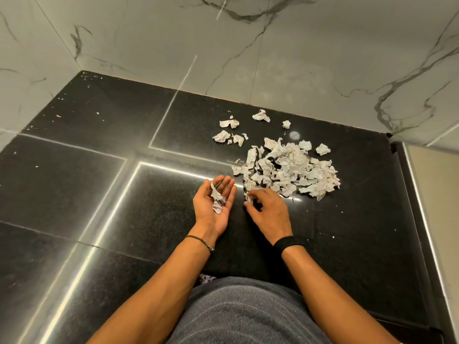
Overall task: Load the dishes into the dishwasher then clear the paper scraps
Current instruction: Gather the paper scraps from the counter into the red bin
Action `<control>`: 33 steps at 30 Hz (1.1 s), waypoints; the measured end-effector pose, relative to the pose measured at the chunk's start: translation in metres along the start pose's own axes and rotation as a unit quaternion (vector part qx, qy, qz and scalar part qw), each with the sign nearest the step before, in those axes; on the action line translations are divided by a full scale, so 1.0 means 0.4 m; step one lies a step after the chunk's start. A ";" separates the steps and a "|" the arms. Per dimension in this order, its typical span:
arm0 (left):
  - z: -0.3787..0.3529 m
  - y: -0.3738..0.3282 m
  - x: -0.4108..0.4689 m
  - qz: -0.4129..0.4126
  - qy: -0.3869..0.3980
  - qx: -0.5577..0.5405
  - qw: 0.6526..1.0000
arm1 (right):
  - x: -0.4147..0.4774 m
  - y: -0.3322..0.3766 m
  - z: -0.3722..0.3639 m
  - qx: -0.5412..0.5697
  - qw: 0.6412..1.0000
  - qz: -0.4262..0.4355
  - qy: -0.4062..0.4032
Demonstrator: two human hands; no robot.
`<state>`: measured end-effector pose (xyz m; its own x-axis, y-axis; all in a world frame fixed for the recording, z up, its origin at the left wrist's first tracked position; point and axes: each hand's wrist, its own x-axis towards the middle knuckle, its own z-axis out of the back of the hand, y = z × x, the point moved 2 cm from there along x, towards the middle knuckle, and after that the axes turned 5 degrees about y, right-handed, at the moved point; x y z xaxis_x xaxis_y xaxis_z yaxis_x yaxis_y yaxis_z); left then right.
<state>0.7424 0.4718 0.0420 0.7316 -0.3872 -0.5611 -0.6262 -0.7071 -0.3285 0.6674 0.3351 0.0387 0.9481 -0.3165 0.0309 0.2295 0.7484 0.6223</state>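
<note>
A heap of crumpled white paper scraps [290, 168] lies on the black counter [111, 184], with a few loose scraps [229, 131] behind it near the wall. My left hand [214, 207] lies palm up with straight fingers, and a few paper scraps [217, 198] rest in the palm. To its right my right hand [269, 212] is palm down at the near edge of the heap, its fingertips pinching a small paper scrap [249, 197].
Grey marble wall tiles [248, 45] rise behind and to the left of the counter. A dark vertical edge with a pale panel [432, 194] borders the counter on the right. Tiny white crumbs dot the far left corner [87, 78].
</note>
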 end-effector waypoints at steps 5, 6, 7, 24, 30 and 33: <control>0.001 0.002 0.011 -0.011 -0.018 0.050 0.999 | 0.005 0.014 0.011 0.035 0.999 -0.007 -0.027; -0.001 0.004 0.015 -0.011 -0.020 0.059 0.998 | 0.008 0.026 0.020 0.060 0.997 -0.017 -0.037; -0.003 0.006 0.018 -0.011 -0.022 0.066 0.998 | 0.010 0.039 0.026 0.083 0.995 -0.022 -0.044; 0.011 -0.044 0.025 -0.015 -0.006 -0.032 0.999 | 0.071 0.009 0.017 0.031 0.999 -0.033 -0.024; 0.012 -0.049 0.034 -0.026 -0.026 0.038 0.999 | 0.068 0.001 0.031 0.054 0.997 -0.041 -0.044; -0.006 -0.042 0.040 -0.025 -0.017 0.064 0.997 | 0.064 0.041 0.052 0.159 0.984 -0.026 -0.077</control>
<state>0.7652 0.4763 0.0405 0.7544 -0.3312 -0.5667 -0.6202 -0.6425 -0.4500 0.6906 0.3271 0.0661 0.8867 -0.4524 0.0951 0.1733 0.5160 0.8389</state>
